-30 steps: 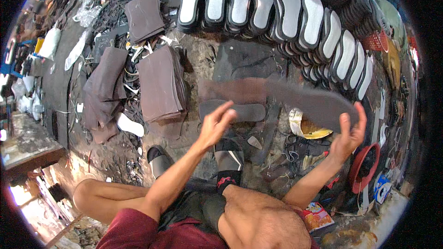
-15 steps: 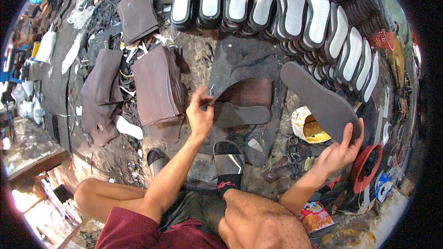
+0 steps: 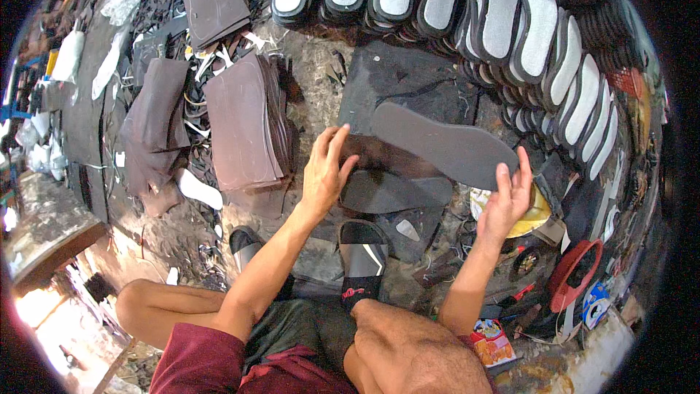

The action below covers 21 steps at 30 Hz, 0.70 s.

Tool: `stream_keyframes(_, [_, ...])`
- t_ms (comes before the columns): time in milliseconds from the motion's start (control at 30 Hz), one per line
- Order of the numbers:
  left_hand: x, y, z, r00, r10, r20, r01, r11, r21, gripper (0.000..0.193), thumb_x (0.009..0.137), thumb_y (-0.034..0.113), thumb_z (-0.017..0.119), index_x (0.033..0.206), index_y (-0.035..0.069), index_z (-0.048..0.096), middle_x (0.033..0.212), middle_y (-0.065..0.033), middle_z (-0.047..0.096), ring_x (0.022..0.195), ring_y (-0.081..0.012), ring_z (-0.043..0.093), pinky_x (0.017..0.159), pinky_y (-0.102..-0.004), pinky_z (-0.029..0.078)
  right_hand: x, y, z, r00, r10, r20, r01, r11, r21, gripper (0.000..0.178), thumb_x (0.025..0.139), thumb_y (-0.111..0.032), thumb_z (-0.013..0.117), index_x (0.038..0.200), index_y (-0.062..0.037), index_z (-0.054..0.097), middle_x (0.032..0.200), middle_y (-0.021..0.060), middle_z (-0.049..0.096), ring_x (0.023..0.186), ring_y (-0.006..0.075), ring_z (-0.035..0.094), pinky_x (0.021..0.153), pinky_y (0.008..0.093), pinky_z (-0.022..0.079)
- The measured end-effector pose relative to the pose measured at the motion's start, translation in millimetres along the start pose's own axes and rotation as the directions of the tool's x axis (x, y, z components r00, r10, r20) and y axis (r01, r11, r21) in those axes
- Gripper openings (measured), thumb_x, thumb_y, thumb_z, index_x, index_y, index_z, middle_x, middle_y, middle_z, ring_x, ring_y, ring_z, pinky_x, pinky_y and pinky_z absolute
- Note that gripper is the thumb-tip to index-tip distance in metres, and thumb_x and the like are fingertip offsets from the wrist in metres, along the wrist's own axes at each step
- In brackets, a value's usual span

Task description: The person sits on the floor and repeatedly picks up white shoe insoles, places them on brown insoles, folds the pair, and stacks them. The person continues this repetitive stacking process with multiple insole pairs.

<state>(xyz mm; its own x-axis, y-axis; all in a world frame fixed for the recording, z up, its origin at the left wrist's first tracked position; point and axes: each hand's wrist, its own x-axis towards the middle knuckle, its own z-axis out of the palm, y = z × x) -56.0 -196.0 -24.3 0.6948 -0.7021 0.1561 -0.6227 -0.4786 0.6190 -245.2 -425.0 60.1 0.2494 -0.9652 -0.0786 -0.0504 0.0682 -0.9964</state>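
Nearest, at the lower centre of the frame, a sandal (image 3: 361,249) shows beyond the bent knee. Above it, at mid-frame, lies a second sole (image 3: 397,191) on the dark mat (image 3: 372,76).

The left hand (image 3: 324,175), left of centre, has its thumb and fingers parted beside the left edge of the brown sheet (image 3: 383,152). Half a second ago it pinches that sheet and lifts its edge; now the pinch is undone and the sheet lies lower.

The right hand (image 3: 507,197), right of centre, has thumb and fingers about the right end of the dark sole (image 3: 445,142); how firmly, I cannot tell. That sole has swung inward, from beside the sheet to over it, and now slants across the middle of the frame, covering part of it. I judge that the work has passed from handling the two pieces separately to bringing them together. Whether they touch is unclear.

The sole's right end reaches toward a yellow tub (image 3: 536,215). Farther off, a sheet stack (image 3: 244,124) stands left of centre, and white-topped soles (image 3: 538,22) curve across the upper right.
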Motion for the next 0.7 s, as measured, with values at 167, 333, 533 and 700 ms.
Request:
stream_keyframes(167, [-20.1, 22.2, -13.8, 0.856, -0.491, -0.165, 0.336, 0.769, -0.544, 0.064, 0.084, 0.014, 0.08, 0.139, -0.001, 0.052, 0.135, -0.0165, 0.057, 0.117, -0.0236, 0.06, 0.092, -0.0347, 0.053, 1.5, 37.1, 15.5, 0.973, 0.218, 0.072, -0.226, 0.964, 0.139, 0.044, 0.092, 0.0, 0.066, 0.135, -0.001, 0.054, 0.118, 0.0091, 0.065, 0.106, 0.0149, 0.059, 0.096, 0.0283, 0.046])
stream_keyframes(333, [-9.2, 24.2, -12.4, 0.601, -0.731, 0.322, 0.671, 0.244, -0.7, 0.047, 0.088, 0.009, 0.075, 0.131, -0.005, 0.06, 0.109, -0.0081, 0.07, 0.087, -0.0129, 0.064, 0.084, -0.0282, 0.053, 1.6, 76.6, 12.6, 0.918, 0.361, 0.162, -0.381, 0.918, 0.11, 0.047, 0.093, -0.004, 0.067, 0.138, -0.0004, 0.054, 0.126, 0.0101, 0.062, 0.113, 0.0172, 0.059, 0.1, 0.0311, 0.044])
stream_keyframes(533, [-8.7, -5.7, -0.7, 0.663, -0.7, 0.265, 0.652, 0.367, -0.664, 0.034, 0.09, 0.008, 0.073, 0.121, -0.004, 0.067, 0.107, -0.0085, 0.072, 0.094, -0.0119, 0.064, 0.086, -0.0265, 0.051, 6.3, 88.5, 8.7, 0.896, 0.411, 0.168, -0.38, 0.905, -0.192, 0.046, 0.086, 0.0, 0.072, 0.132, -0.0021, 0.063, 0.127, 0.0111, 0.064, 0.111, 0.0164, 0.059, 0.099, 0.0293, 0.046])
stream_keyframes(700, [-3.7, -8.5, 0.5, 0.673, -0.685, 0.28, 0.68, 0.425, -0.597, 0.031, 0.09, 0.007, 0.073, 0.119, -0.004, 0.069, 0.104, -0.0074, 0.073, 0.091, -0.0098, 0.065, 0.085, -0.0254, 0.052, 9.4, 101.2, 2.8, 0.89, 0.427, 0.161, -0.387, 0.893, -0.229, 0.049, 0.084, -0.001, 0.075, 0.132, -0.0034, 0.064, 0.127, 0.0141, 0.063, 0.113, 0.019, 0.058, 0.098, 0.0323, 0.047])
